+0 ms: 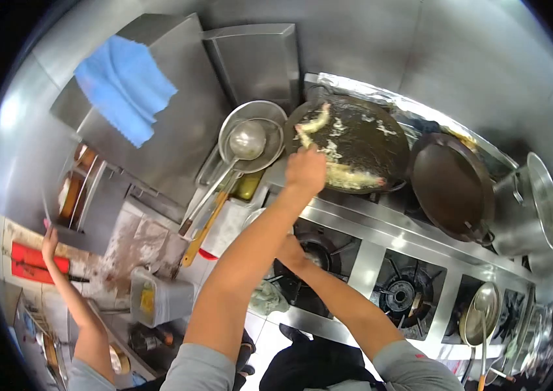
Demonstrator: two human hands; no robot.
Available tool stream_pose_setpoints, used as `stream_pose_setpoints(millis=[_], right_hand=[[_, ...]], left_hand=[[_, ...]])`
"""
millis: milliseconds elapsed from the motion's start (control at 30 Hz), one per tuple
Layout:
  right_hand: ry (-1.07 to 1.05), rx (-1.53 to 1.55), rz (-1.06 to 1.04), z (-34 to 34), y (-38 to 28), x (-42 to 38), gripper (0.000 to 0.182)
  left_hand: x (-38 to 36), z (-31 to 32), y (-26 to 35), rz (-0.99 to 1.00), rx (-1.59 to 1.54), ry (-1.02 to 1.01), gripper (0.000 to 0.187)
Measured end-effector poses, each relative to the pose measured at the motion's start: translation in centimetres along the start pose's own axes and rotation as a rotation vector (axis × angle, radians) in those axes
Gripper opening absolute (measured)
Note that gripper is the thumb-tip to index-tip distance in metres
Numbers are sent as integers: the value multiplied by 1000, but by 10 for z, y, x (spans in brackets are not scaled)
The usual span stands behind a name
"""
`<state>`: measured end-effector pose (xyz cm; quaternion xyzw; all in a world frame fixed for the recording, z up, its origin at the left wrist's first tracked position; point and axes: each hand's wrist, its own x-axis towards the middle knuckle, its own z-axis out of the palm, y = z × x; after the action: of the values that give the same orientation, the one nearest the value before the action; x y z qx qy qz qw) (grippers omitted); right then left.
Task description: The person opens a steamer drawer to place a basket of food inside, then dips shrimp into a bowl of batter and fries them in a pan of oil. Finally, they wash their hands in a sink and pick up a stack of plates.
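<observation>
My left hand reaches over the near left rim of a wide dark pan of oil, its fingers closed. Whatever they hold, if anything, is hidden behind the hand. Just beyond the fingertips lies a pale battered prawn with a reddish tail, and another prawn sits farther up. More battered prawns float along the near side, with loose batter bits around them. My right hand is lower, above a gas burner. Its fingers are hidden behind my left forearm, beside a partly covered bowl.
Left of the pan, a ladle rests in a metal strainer bowl. A dark wok and a steel pot stand on the right. Gas burners line the front. A co-worker's hand is at far left.
</observation>
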<state>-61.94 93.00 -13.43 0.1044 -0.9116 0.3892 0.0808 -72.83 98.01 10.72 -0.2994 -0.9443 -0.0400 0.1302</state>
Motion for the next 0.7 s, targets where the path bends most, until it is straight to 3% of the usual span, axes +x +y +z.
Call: stream_pose_setpoints(millis=[133, 233, 367, 667, 700], right_hand=[[44, -45, -112, 13, 4, 2, 18], [-103, -101, -35, -13, -19, 4, 17], [-28, -9, 19, -1, -16, 5, 16], [-159, -82, -25, 3, -22, 11, 20], [32, 44, -139, 11, -20, 12, 20]], left_hand=[[-8, -7, -2, 47, -6, -35, 15], [-9, -9, 0, 32, -52, 42, 15], [-8, -14, -3, 27, -49, 24, 17], [-15, -17, -10, 37, -70, 68, 15], [-14, -15, -7, 58, -29, 18, 14]])
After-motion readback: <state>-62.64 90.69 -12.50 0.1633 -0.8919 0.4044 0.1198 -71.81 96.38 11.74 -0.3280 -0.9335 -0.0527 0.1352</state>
